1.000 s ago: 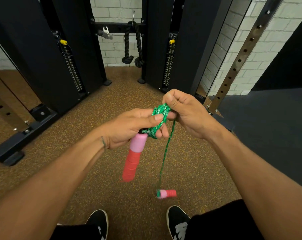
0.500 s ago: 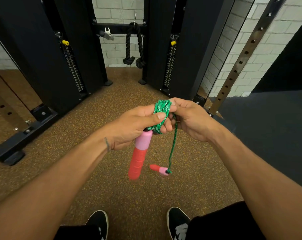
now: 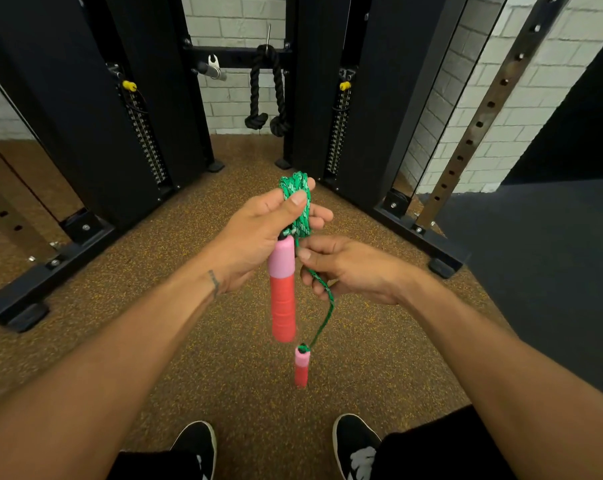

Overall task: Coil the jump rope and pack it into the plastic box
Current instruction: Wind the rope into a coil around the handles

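Speckled brown rubber floor (image 3: 126,344), white brick wall (image 3: 237,15), black cable machine (image 3: 68,109), dark mat (image 3: 542,271)

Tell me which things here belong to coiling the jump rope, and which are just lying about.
Job: green rope coil in left hand; loose strand in right hand; near handle; dangling handle. No box in view.
Around: black knotted rope, weight stacks, drilled post.
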